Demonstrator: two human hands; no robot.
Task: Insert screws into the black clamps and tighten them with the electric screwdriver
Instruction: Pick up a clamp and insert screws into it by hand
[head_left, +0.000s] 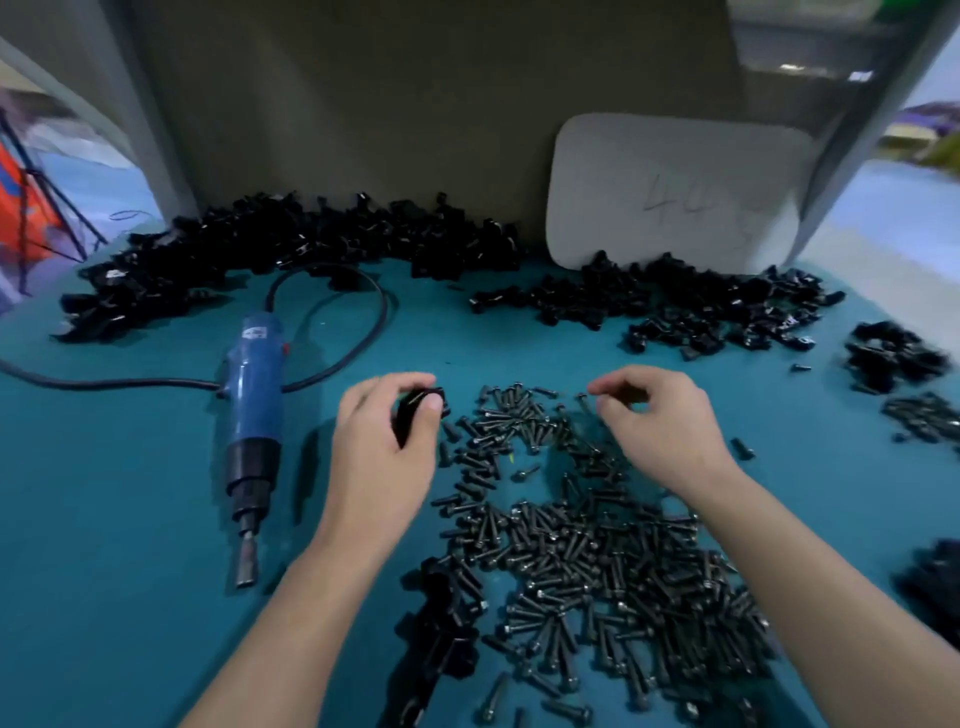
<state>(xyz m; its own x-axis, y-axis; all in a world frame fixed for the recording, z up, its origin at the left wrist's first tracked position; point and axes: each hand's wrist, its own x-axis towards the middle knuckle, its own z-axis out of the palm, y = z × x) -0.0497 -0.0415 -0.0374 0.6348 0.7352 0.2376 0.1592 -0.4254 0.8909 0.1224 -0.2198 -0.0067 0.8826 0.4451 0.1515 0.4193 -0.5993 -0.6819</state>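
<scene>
Head view: we pair parts.
Left hand (384, 452) grips a black clamp (414, 410); right hand (662, 423), to its right, fingers (610, 385) pinched, contents unclear.

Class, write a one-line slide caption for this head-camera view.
Left hand grips a black clamp, right hand hovers over loose screws, blue screwdriver lies beside them.

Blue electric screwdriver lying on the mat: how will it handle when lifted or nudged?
Round barrel of the electric screwdriver lying flat: probably rolls if nudged. Thick looped cable will likely tug when lifted. Body looks rigid.
</scene>
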